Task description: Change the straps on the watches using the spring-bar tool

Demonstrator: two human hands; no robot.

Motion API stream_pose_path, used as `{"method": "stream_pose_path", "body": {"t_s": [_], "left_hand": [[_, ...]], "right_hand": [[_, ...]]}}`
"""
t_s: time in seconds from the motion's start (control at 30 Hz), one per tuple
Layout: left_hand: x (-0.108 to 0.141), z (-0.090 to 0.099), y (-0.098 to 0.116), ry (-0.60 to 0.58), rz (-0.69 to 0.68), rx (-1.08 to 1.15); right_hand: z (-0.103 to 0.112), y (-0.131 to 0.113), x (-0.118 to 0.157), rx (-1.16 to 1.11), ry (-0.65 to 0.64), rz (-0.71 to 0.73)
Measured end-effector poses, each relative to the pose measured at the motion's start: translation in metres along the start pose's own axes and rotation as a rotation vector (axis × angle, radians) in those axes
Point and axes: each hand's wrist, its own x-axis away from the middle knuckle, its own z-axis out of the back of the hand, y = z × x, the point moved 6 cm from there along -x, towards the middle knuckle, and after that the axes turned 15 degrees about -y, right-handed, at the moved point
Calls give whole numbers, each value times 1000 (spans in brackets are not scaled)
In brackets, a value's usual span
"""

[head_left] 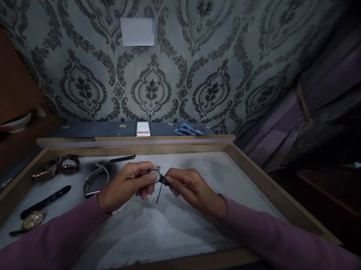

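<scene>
Purple sleeves (275, 237), watch (155, 175) between left hand (127, 185), pinching it, and right hand (194, 188), pinching strap (163, 180)

Grey-blue wallpaper (151, 90) carries a dark damask print of leafy medallions. The worktop (208, 182) is whitish with grey smudges, its wooden rim (259, 181) tan. The held wristwatch (156, 175) shows a silvery case and a black strap (163, 180). Another wristwatch (33, 219) has a gold-toned case and dial; two bracelet watches (69, 170) are brown with rose-gold glints. Both sleeves (66, 227) are plain mauve. The crumpled cloth (188, 129) is light blue, the curtain (277, 125) greyish purple.
</scene>
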Motion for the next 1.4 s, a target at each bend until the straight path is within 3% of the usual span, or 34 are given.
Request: {"method": "stream_pose_path", "body": {"t_s": [0.43,0.7,0.93,1.17,1.4], "left_hand": [[-1,3,2,-11,-16,-31],[-1,3,-2,-29,5,-23],[-1,2,-4,-33,32,-12],[-1,5,-4,-35,33,-8],[-1,7,-5,-15,38,2]], "right_hand": [[2,4,-2,-119,30,-55],[7,13,-1,-202,136,-69],[13,30,2,-58,177,-238],[6,43,1,-444,161,-353],[6,36,2,-505,165,-322]]}}
